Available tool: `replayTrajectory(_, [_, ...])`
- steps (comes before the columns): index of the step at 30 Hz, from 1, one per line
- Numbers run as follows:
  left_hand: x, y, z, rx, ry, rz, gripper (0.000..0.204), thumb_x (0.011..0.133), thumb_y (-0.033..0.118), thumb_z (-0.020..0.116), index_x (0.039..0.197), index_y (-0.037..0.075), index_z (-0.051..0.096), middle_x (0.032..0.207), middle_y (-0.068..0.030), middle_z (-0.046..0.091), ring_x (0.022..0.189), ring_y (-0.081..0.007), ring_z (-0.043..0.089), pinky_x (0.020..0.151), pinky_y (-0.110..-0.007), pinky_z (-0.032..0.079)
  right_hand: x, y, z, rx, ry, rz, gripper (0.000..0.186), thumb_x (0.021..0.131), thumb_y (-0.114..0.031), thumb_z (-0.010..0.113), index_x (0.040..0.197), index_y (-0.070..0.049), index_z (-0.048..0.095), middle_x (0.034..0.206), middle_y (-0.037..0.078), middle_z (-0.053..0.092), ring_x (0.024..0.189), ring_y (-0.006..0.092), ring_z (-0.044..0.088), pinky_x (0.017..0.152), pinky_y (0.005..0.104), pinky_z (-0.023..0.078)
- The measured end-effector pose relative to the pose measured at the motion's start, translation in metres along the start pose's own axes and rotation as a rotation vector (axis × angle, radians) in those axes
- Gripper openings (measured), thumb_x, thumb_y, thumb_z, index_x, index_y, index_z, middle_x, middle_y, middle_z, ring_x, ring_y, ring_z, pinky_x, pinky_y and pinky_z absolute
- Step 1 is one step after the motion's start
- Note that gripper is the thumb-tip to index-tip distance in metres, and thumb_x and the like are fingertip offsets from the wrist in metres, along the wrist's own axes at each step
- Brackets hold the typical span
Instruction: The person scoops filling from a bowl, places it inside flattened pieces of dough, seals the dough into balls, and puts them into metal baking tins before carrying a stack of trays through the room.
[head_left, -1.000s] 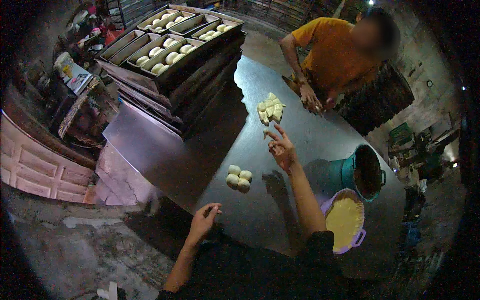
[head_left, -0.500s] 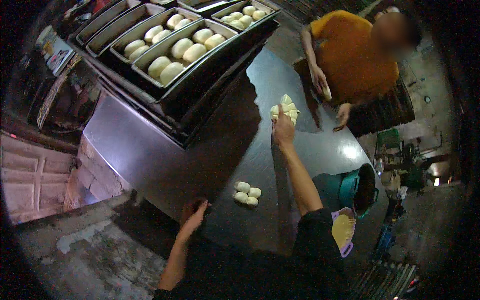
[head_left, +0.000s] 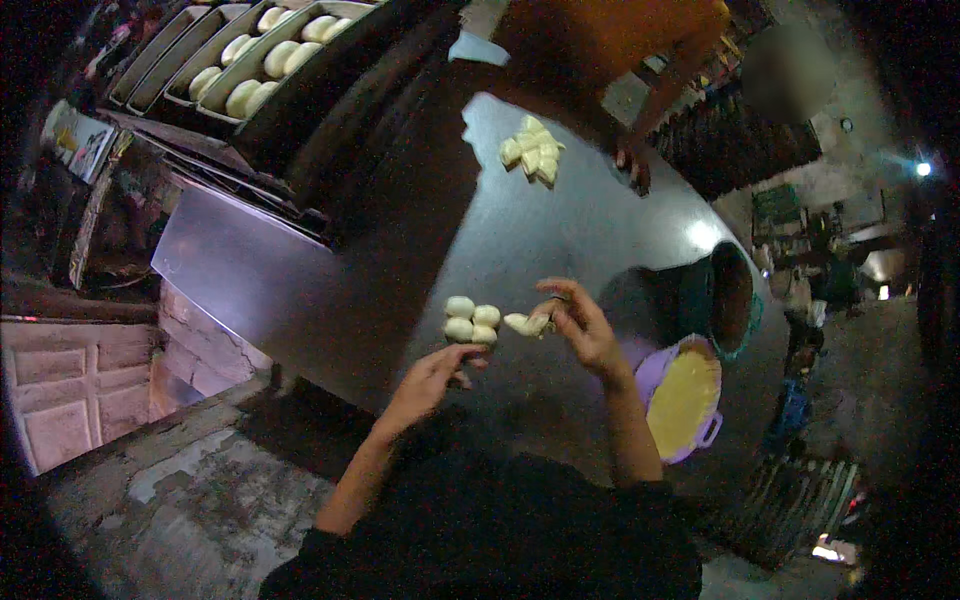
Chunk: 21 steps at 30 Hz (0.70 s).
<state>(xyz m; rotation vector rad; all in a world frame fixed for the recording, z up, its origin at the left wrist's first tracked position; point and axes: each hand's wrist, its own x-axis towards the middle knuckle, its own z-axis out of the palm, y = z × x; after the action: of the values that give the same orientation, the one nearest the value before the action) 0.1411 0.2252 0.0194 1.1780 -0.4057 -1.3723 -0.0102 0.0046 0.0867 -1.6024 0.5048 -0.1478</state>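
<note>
Well, over the middle of the frame the worker's right hand (head_left: 588, 338) has its grip pinched on a pale piece of dough (head_left: 527, 324), held just right of four dough balls (head_left: 459, 329) that sit clustered, touching one another, on the metal bench (head_left: 520, 240). The left hand (head_left: 425, 385), a little below those balls, has its grip loosely apart with nothing in it; its fingertips come close to the lowest ball, though I can't tell from here whether they touch. Up toward the top centre a heap of cut dough (head_left: 533, 150) lies on the bench, and to its right a co-worker's hand (head_left: 632, 172) shows dark and blurred, below an orange shirt (head_left: 610, 45). Right of centre stands a dark bucket (head_left: 690, 300), and under it in the frame a purple basin (head_left: 650, 375) filled with something smooth and yellow. The upper left is crowded with long metal tins (head_left: 205, 100), several of them holding rounded dough pieces, while a pale panelled door (head_left: 60, 375) fills the lower left edge.
</note>
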Motion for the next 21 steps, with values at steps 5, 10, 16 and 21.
replayTrajectory(5, [-0.008,0.036,0.087,0.219,-0.087,0.059,0.031,0.100,0.026,0.055,0.121,0.004,0.059,0.099,-0.0028,0.062,0.091,-0.0096,0.057,0.079,-0.024,0.046,-0.098,-0.043,0.023,-1.114,0.024,-0.510,0.036,0.081,-0.020,0.072,0.116,-0.020,0.065,0.114,0.006,0.064,0.098,0.0195,0.055,0.081,0.0368,0.046])
replayTrajectory(10, [-0.033,0.046,0.165,-0.011,0.029,0.160,0.027,0.096,0.018,0.060,0.120,0.004,0.060,0.097,-0.0012,0.058,0.093,-0.0101,0.056,0.082,-0.024,0.047,-0.197,-0.070,0.020,-1.088,0.576,-0.708,0.041,0.073,-0.024,0.077,0.113,-0.021,0.068,0.129,0.010,0.057,0.113,0.0242,0.053,0.091,0.0407,0.046])
replayTrajectory(16, [-0.061,0.014,0.231,0.252,-0.358,0.442,0.037,0.088,0.006,0.067,0.124,0.004,0.057,0.114,-0.0073,0.050,0.106,-0.0172,0.054,0.090,-0.030,0.048,-0.267,-0.026,0.038,0.352,0.716,-0.201,0.051,0.084,-0.028,0.075,0.126,-0.003,0.059,0.124,0.010,0.060,0.114,0.0174,0.056,0.093,0.0318,0.049])
replayTrajectory(21, [-0.067,-0.025,0.260,0.209,-0.219,0.531,0.041,0.082,-0.001,0.071,0.121,0.002,0.059,0.113,-0.0086,0.053,0.107,-0.0183,0.055,0.086,-0.030,0.051,-0.285,0.002,0.036,0.344,0.911,-0.345,0.043,0.080,-0.016,0.079,0.114,0.002,0.060,0.113,0.012,0.064,0.102,0.0191,0.063,0.088,0.0324,0.052])
